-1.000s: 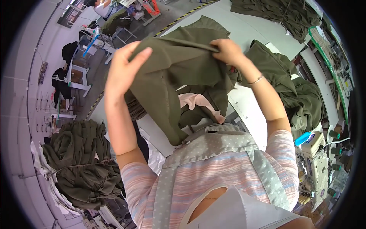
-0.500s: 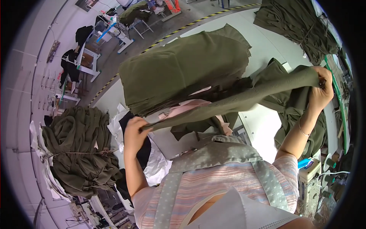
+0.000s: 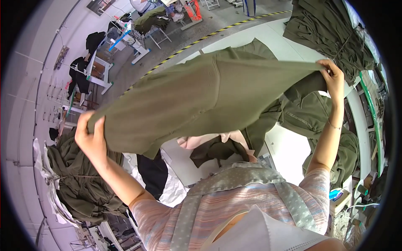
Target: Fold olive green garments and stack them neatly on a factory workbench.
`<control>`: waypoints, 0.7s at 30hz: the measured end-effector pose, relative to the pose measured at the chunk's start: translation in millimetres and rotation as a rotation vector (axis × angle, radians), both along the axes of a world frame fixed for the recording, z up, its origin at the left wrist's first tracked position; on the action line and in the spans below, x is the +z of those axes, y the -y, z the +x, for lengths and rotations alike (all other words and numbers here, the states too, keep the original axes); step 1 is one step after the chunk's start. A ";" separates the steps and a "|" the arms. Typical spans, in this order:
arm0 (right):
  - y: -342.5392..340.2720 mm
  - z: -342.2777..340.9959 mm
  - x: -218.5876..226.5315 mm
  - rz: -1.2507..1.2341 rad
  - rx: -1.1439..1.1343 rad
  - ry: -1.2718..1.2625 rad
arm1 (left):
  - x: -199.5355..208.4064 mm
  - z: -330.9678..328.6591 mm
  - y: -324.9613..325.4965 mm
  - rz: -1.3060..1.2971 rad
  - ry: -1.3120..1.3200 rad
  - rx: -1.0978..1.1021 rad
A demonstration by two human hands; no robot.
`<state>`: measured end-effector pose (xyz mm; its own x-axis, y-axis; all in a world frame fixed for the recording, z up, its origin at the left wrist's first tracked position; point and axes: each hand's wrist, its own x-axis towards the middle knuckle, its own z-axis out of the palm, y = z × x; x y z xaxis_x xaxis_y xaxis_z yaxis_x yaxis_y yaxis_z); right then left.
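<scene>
A broad, olive-green panel of soft woven fabric (image 3: pixel 180 100) spans the middle of my view, stretched in the air from nine o'clock to two o'clock above the worktable, with a seam line curving down it. At nine o'clock I see the person's bare left hand (image 3: pixel 90 140), thumb in front, clamped on the panel's left end. At two o'clock the bare right hand (image 3: pixel 334 77), raised higher, pinches the opposite corner between thumb and fingers. The upper edge is pulled nearly straight toward that hand.

Just below centre, toward six o'clock, I make out a crumpled strip of pale pink cloth (image 3: pixel 194 142) near the panel's lower edge, beside a bright white tabletop (image 3: pixel 289 146) at four o'clock. A loose heap of dark green fabric (image 3: pixel 307 119) lies at three o'clock. Between one and two, a gathered bundle of olive cloth (image 3: pixel 320 31) rests on the table; at eight o'clock I see a larger, cord-tied olive bundle (image 3: pixel 83 184). At twelve, a yellow-and-black striped floor line (image 3: pixel 217 31) curves past.
</scene>
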<state>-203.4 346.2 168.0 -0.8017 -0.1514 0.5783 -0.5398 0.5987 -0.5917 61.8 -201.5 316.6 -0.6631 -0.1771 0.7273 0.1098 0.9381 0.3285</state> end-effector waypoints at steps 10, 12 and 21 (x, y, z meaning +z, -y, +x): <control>15.9 -70.0 12.2 0.193 -0.012 0.038 | 4.6 -60.1 34.5 -0.072 -0.017 0.109; 38.3 -105.7 10.9 0.252 0.058 0.092 | -7.7 -94.7 55.0 -0.063 0.075 0.119; 61.7 -231.3 87.7 -0.095 -0.082 0.114 | 112.7 -160.7 115.1 -0.014 -0.236 0.183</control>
<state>-434.7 284.4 255.7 -0.8705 -0.0319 0.4912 -0.4175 0.5766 -0.7023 -98.9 -316.6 429.3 -0.4334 -0.2671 0.8607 0.0104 0.9535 0.3012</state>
